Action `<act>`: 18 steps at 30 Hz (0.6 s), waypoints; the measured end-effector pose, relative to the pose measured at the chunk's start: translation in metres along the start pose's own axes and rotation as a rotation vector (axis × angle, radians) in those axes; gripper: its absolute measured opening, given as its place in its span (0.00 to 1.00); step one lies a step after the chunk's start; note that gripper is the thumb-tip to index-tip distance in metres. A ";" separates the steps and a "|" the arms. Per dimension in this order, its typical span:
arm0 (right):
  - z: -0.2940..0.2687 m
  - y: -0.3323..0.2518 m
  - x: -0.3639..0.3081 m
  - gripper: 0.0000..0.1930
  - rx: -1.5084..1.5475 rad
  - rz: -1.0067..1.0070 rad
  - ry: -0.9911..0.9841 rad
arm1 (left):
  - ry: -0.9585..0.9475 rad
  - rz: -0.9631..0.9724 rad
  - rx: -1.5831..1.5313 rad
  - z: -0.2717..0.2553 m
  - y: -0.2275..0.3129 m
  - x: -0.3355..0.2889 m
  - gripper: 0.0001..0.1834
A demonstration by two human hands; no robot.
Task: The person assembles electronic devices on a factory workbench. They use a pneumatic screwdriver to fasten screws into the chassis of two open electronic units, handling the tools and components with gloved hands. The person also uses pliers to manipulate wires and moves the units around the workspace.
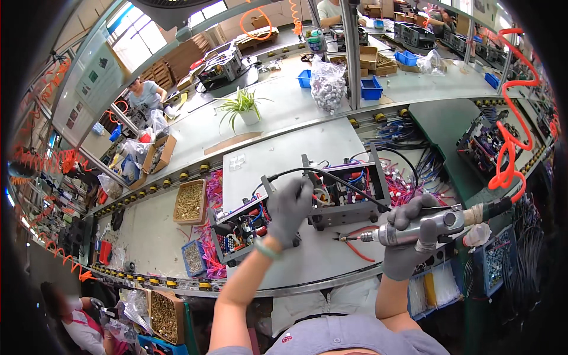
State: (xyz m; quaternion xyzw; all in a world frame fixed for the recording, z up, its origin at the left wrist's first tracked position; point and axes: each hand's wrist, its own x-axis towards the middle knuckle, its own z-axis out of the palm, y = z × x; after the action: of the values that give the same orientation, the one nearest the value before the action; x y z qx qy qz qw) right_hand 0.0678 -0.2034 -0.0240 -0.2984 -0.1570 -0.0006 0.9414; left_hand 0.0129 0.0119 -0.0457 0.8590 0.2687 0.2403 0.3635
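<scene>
My right hand (405, 259), in a grey glove, is wrapped round a silver air screwdriver (421, 232) whose tip points left, above the work surface. Beneath the tip lies a pair of red-handled pliers (362, 253). My left hand (289, 212), gloved alike, hangs over the gap between two open electronic chassis, its fingers curled together; whatever they pinch is hidden. The right chassis (349, 216) has a dark frame with wires and boards inside. The left chassis (241, 229) is partly covered by my left hand and wrist. A thick black cable (331, 171) arches over the right chassis.
Pink-red wire bundles (214, 248) lie beside both chassis. A carton of small brass parts (190, 201) and a blue bin (193, 258) stand left. An orange coiled air hose (507, 148) hangs right. A potted plant (248, 112) stands beyond the roller line. Other people sit farther off.
</scene>
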 end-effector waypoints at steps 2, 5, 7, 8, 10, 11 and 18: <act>0.004 0.006 -0.004 0.27 0.019 0.049 -0.068 | -0.009 0.160 0.325 -0.001 -0.039 0.039 0.14; -0.001 0.009 -0.008 0.26 0.012 0.074 -0.105 | -0.233 0.090 0.580 0.004 -0.017 0.063 0.16; -0.002 0.011 -0.009 0.26 0.022 0.088 -0.097 | -0.204 0.081 0.544 0.012 -0.013 0.065 0.15; -0.002 0.012 -0.009 0.26 0.037 0.097 -0.087 | -0.183 0.072 0.465 0.017 -0.020 0.066 0.15; -0.004 0.012 -0.010 0.26 0.040 0.114 -0.082 | -0.086 0.125 0.373 0.026 -0.034 0.062 0.14; -0.006 0.013 -0.010 0.27 0.047 0.123 -0.078 | -0.067 0.108 0.361 0.027 -0.035 0.057 0.13; -0.006 0.026 -0.010 0.27 0.103 0.177 -0.072 | 0.039 0.164 0.313 0.036 -0.040 0.051 0.12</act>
State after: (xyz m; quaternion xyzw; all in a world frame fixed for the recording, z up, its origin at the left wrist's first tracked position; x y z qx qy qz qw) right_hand 0.0628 -0.1865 -0.0464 -0.2623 -0.1637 0.1011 0.9456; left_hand 0.0613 0.0504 -0.0876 0.9193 0.2389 0.2411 0.1994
